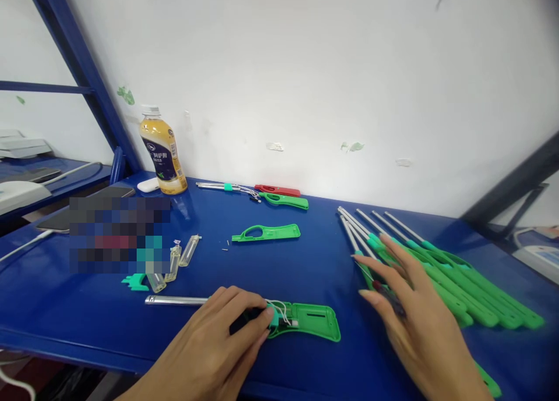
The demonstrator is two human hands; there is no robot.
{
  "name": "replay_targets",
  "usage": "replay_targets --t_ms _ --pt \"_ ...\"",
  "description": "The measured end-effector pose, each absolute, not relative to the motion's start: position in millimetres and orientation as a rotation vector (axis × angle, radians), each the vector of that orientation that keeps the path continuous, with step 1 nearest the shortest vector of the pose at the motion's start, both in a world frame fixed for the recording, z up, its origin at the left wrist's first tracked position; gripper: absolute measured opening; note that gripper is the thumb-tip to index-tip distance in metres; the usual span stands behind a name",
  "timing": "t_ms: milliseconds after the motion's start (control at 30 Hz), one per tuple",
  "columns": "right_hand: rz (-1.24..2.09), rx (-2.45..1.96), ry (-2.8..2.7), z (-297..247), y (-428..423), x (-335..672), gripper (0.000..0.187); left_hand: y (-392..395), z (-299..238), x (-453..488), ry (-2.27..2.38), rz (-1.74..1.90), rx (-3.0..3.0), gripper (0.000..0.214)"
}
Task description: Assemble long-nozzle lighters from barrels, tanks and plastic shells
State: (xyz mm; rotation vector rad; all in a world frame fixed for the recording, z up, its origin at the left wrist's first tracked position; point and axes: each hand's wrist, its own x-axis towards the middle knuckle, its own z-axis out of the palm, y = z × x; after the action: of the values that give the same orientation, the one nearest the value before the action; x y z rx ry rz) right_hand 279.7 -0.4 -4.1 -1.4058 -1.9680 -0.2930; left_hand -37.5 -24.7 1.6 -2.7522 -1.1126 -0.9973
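"Head view, on my remote feed: what lay at six o'clock?"

"An opened lighter (323, 320): green half-shell, silver tube (174, 300) pointing to nine, thin white wires (283, 311) looping beside a teal piece (274, 317). My left hand (213, 340) had its fingers closed on that teal piece."

"And my right hand (423, 316)?"

"At four, fingers spread wide above a dark, red-collared tool (393, 302). Whether they touched it, I couldn't tell."

"Any writing?"

"Bottle (164, 152) at ten: white characters on a dark label (157, 160), too small for me to read."
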Motion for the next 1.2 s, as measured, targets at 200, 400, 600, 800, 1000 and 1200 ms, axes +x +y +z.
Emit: replay_targets --t_ms 200,400,600,800,1000,1200 --pt "-0.567 -1.341 -2.123 -9 -9 245 0.06 -28 7 -34 -1.166 -0.987 -2.733 0.027" --pt "-0.635 -1.285 -2.135 -13 -10 234 0.071 -33 9 -40 -1.217 -0.951 -2.73 0.032" --pt "-0.704 -1.286 -2.094 -12 -6 247 0.072 -38 21 -50 -1.26 -0.704 -2.784 0.092" --pt "-0.819 -1.27 -2.089 -10 -3 248 0.08 -35 28 -46 -1.446 -0.76 -2.882 0.108" --pt "-0.816 -1.276 -2.109 -9 -4 238 0.075 -39 26 -51 -1.458 -0.954 -2.792 0.098" --pt "-0.865 -1.274 -2.16 -15 -11 234 0.051 -21 27 -73 -1.48 -1.111 -2.321 0.036"
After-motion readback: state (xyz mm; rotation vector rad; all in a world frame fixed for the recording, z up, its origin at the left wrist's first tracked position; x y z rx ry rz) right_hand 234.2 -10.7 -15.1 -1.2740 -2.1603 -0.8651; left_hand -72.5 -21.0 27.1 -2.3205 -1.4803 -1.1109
